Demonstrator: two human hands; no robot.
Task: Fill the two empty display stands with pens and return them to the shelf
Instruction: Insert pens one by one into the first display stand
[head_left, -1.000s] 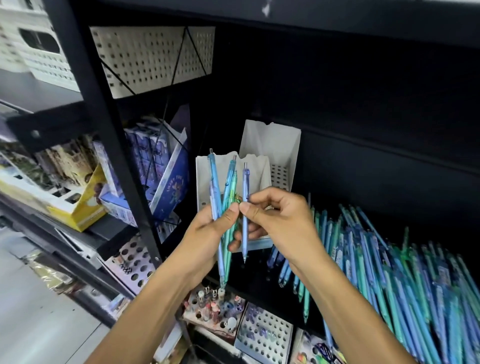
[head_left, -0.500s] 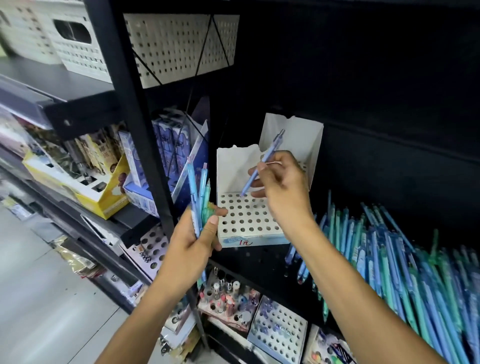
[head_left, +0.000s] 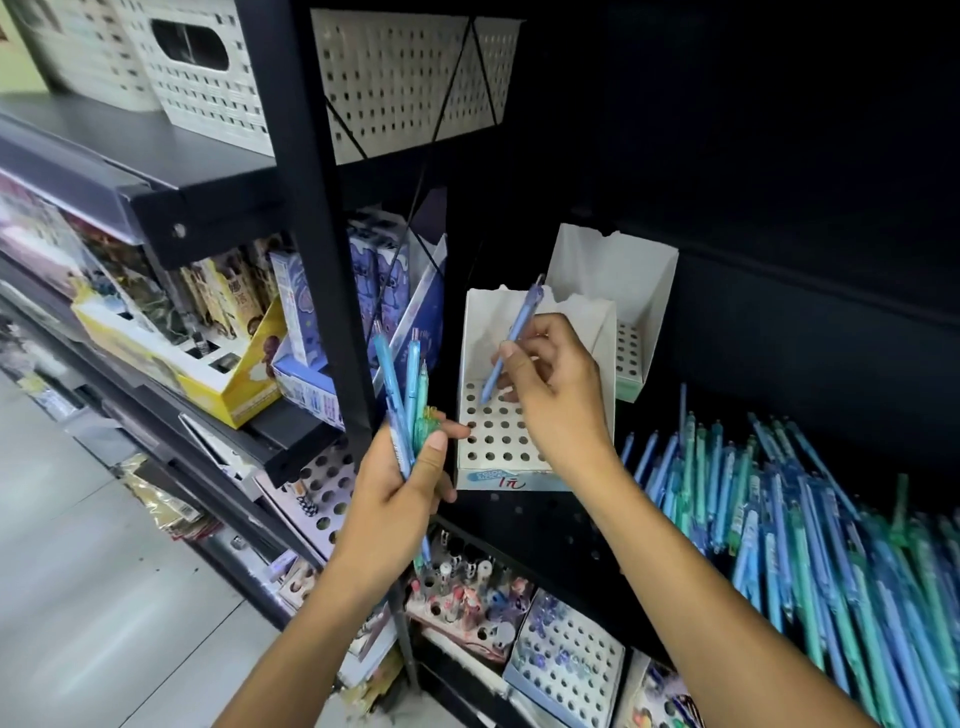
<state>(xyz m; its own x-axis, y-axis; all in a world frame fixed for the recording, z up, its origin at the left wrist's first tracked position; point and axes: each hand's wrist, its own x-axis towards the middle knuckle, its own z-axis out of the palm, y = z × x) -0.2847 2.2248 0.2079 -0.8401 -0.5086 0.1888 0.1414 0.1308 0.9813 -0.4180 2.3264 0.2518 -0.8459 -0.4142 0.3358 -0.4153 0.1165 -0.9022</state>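
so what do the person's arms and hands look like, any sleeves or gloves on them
Both forearms are bare as far as the frame shows: no sleeves in view. The left hand and right hand wear no gloves, and no rings, watch or bracelets are visible. Fingernails are short and unpainted.

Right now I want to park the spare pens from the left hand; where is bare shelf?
A bare dark strip of shelf lies before the front stand, left of the loose pen pile. The pile crowds the right. Behind it, beside the rear stand, the shelf looks bare but dim.
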